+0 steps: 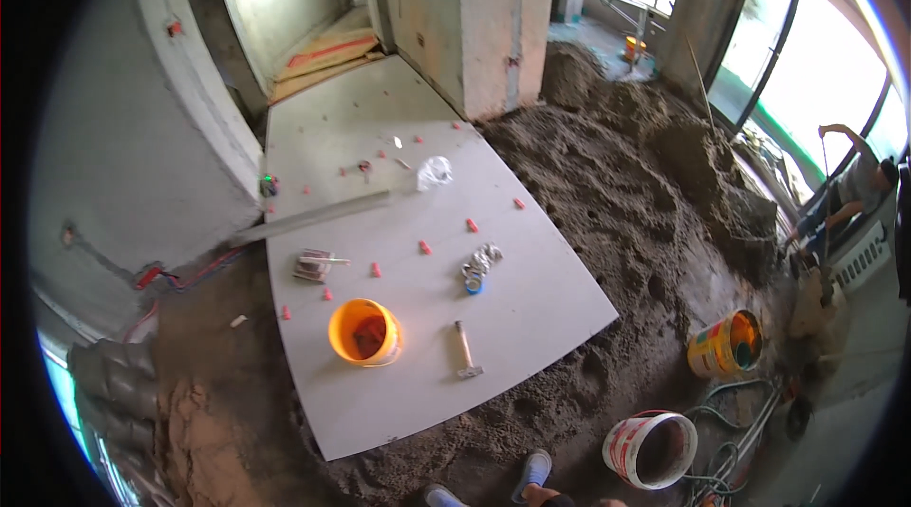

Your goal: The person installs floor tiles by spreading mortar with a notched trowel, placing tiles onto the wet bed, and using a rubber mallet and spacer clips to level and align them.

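Note:
Neither of my hands can be made out. Skin and dark cloth show only in slivers at the lower edge, near my shoes [535, 471]. Ahead lies a floor of large pale grey tiles [531, 317], with several red tile-levelling wedges [425, 248] along it. A hammer [464, 352] rests on the near part, beside a yellow bucket [392, 351] with reddish pieces inside. Beyond them are a blue-rimmed roll [474, 286] with crumpled silvery wrapping [484, 258], a small box-like bundle [311, 266] and a clear plastic bag [435, 172].
A long straightedge [327, 215] crosses the tiles' left edge near a small green-lit device [269, 186]. Dark loose mortar [607, 184] borders the right side. A white bucket [619, 450], yellow-orange bucket [707, 352] and hoses [726, 460] stand nearby. Another person [859, 189] works far right.

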A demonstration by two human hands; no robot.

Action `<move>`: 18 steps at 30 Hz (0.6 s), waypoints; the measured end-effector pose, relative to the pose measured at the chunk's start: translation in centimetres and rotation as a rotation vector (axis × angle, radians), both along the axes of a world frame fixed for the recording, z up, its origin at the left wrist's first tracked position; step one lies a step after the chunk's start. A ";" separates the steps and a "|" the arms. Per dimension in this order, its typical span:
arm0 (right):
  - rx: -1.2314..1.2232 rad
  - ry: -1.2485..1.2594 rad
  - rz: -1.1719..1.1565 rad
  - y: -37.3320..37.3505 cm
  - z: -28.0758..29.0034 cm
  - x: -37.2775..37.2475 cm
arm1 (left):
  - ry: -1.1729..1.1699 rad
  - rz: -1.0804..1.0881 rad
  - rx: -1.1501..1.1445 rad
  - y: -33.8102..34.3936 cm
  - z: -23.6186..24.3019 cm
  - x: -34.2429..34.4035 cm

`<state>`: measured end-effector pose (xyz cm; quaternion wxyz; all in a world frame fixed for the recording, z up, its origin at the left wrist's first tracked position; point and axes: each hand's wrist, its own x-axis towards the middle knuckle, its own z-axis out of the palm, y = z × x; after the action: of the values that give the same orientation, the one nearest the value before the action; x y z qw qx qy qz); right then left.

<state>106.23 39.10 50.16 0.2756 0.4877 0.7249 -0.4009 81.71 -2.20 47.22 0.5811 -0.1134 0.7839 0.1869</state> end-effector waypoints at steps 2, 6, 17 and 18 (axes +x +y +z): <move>-0.109 0.226 -0.047 2.5 8.2 -9.0 | -0.148 -0.057 -0.055 -2.5 2.4 3.8; 0.312 1.014 0.143 5.7 27.4 -21.3 | -0.163 -0.031 -0.025 -0.2 5.7 4.5; 1.199 2.397 0.024 -4.6 57.0 -16.4 | 0.172 0.096 0.258 8.9 14.8 1.1; 1.173 2.434 0.066 -5.9 56.5 -14.9 | 0.180 0.093 0.285 9.2 15.2 1.1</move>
<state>91.36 33.18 106.64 -0.7742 -0.1465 0.5816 -0.2023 82.77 6.96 62.43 0.5093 -0.0487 0.7924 0.3320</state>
